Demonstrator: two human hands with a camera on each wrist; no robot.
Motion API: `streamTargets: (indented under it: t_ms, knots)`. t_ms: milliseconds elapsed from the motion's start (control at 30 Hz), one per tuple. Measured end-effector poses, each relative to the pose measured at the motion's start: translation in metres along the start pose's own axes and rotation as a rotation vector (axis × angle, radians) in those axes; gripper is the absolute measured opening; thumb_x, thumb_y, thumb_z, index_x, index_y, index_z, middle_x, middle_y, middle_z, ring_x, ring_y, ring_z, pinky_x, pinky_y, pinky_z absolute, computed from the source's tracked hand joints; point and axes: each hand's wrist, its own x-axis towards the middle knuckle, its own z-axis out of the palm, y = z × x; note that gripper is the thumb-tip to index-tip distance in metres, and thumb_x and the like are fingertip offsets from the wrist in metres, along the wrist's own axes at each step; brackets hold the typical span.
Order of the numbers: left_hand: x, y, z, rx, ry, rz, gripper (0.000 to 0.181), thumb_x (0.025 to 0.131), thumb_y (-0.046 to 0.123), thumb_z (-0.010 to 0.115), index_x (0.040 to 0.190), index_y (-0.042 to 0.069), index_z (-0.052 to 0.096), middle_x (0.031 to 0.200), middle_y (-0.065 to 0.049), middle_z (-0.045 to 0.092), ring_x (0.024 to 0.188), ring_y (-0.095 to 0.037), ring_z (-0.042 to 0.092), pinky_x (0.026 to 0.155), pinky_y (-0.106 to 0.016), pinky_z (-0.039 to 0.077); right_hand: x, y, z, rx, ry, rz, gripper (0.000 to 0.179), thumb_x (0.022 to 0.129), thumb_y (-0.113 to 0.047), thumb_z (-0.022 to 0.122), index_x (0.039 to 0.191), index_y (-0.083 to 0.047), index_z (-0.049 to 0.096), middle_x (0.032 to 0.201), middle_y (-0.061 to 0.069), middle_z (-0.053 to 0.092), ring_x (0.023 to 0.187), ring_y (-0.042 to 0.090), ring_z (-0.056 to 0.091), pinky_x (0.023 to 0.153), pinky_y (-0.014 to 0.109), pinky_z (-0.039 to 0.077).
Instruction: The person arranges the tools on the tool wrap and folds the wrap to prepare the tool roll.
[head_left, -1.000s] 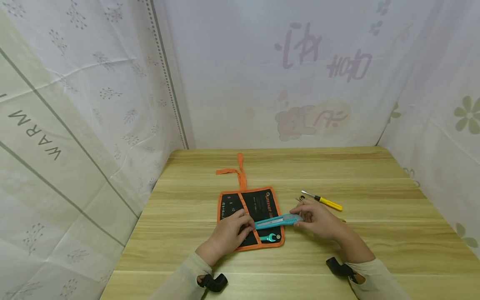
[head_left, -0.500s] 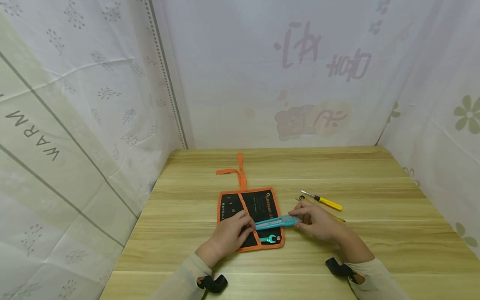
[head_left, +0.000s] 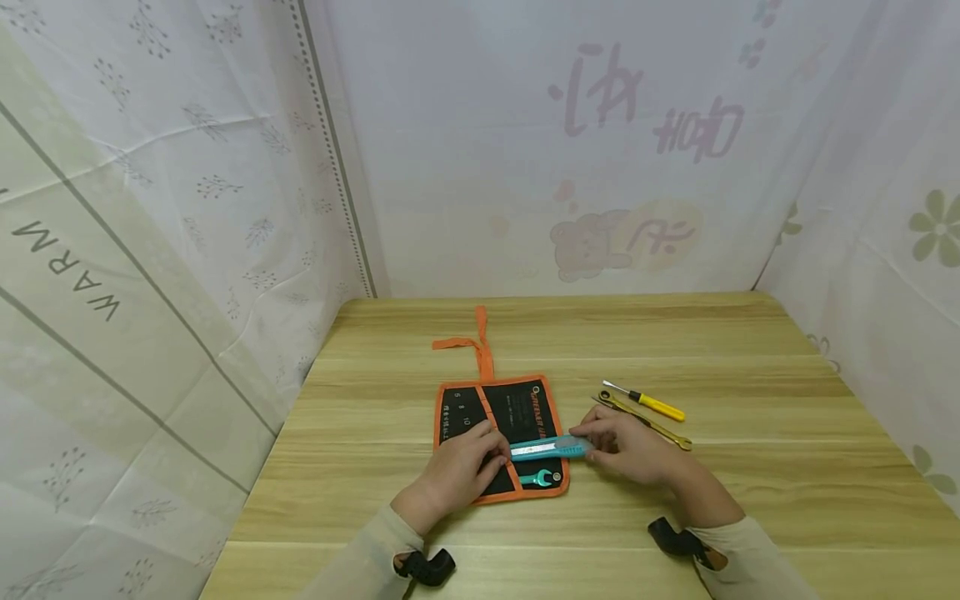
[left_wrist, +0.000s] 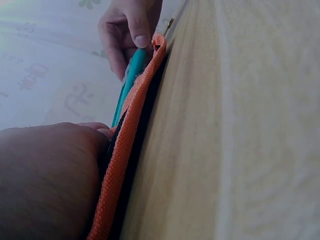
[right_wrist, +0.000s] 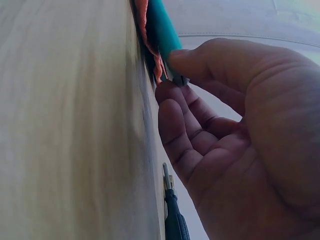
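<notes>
A turquoise utility knife lies across a black tool pouch with orange trim. My right hand pinches the knife's right end between thumb and fingers, as the right wrist view confirms. The knife's left end is at the pouch's slanted orange pocket edge, beside my left fingertips. There my left hand pinches the pocket edge; its fingertips are partly hidden. In the left wrist view the knife runs along the pouch's orange border. A green wrench pokes out of the pouch, below the knife.
Right of the pouch lie a yellow-handled screwdriver and a gold-coloured wrench, with a thin dark item partly hidden beside the wrench. Orange tie straps stretch from the pouch's far edge over the wooden table. Printed curtains surround the table.
My right hand has moved left with the knife, which has shifted toward the left hand and deeper over the pouch. More of the gold-coloured wrench shows. The left hand stays put.
</notes>
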Motion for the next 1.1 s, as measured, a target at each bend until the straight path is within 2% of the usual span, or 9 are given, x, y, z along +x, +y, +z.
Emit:
streamTargets:
  t_ms: [233, 500, 700, 867, 1000, 1100]
  knots:
    - [0.0, 0.0, 0.0, -0.017, -0.004, -0.007, 0.005, 0.103, 0.024, 0.071, 0.105, 0.027, 0.068, 0.097, 0.014, 0.051, 0.076, 0.002, 0.05, 0.067, -0.019, 0.046, 0.001, 0.003, 0.003, -0.01, -0.001, -0.031, 0.039, 0.098, -0.01, 0.075, 0.137, -0.016, 0.071, 0.116, -0.006, 0.061, 0.085, 0.012, 0.058, 0.071, 0.027, 0.053]
    - [0.0, 0.001, -0.002, -0.02, 0.007, -0.011, 0.006, 0.102, 0.024, 0.073, 0.106, 0.026, 0.07, 0.1, 0.014, 0.053, 0.082, 0.002, 0.055, 0.07, -0.02, 0.05, 0.0, 0.006, 0.004, -0.013, 0.027, 0.016, 0.039, 0.096, -0.012, 0.079, 0.133, -0.02, 0.072, 0.107, -0.007, 0.064, 0.083, 0.012, 0.061, 0.071, 0.028, 0.054]
    - [-0.002, -0.002, -0.005, -0.024, 0.056, 0.016, 0.014, 0.098, 0.023, 0.078, 0.11, 0.024, 0.07, 0.103, 0.011, 0.059, 0.088, -0.001, 0.06, 0.075, -0.023, 0.053, 0.0, 0.005, 0.004, -0.03, 0.032, 0.046, 0.039, 0.094, -0.011, 0.079, 0.131, -0.021, 0.072, 0.103, -0.007, 0.064, 0.087, 0.013, 0.062, 0.073, 0.029, 0.055]
    - [-0.003, -0.008, -0.009, 0.023, 0.102, 0.026, 0.023, 0.093, 0.027, 0.084, 0.111, 0.022, 0.071, 0.102, 0.008, 0.06, 0.089, -0.006, 0.059, 0.077, -0.025, 0.053, 0.0, 0.003, 0.004, -0.035, 0.029, 0.074, 0.036, 0.094, -0.012, 0.08, 0.128, -0.022, 0.072, 0.101, -0.005, 0.062, 0.086, 0.015, 0.06, 0.072, 0.029, 0.054]
    - [-0.004, -0.011, -0.011, 0.041, 0.094, 0.012, 0.023, 0.09, 0.032, 0.086, 0.107, 0.022, 0.074, 0.1, 0.008, 0.061, 0.09, -0.007, 0.056, 0.079, -0.027, 0.052, 0.0, 0.003, 0.003, -0.026, 0.028, 0.082, 0.034, 0.094, -0.013, 0.08, 0.126, -0.022, 0.072, 0.099, -0.004, 0.063, 0.086, 0.015, 0.06, 0.07, 0.028, 0.053]
    - [-0.005, -0.013, -0.013, 0.022, 0.081, -0.009, 0.025, 0.089, 0.034, 0.087, 0.107, 0.021, 0.076, 0.099, 0.007, 0.061, 0.088, -0.008, 0.055, 0.077, -0.027, 0.051, 0.0, 0.004, 0.003, -0.021, 0.027, 0.08, 0.034, 0.094, -0.013, 0.08, 0.125, -0.022, 0.072, 0.099, -0.004, 0.063, 0.085, 0.015, 0.06, 0.07, 0.028, 0.053]
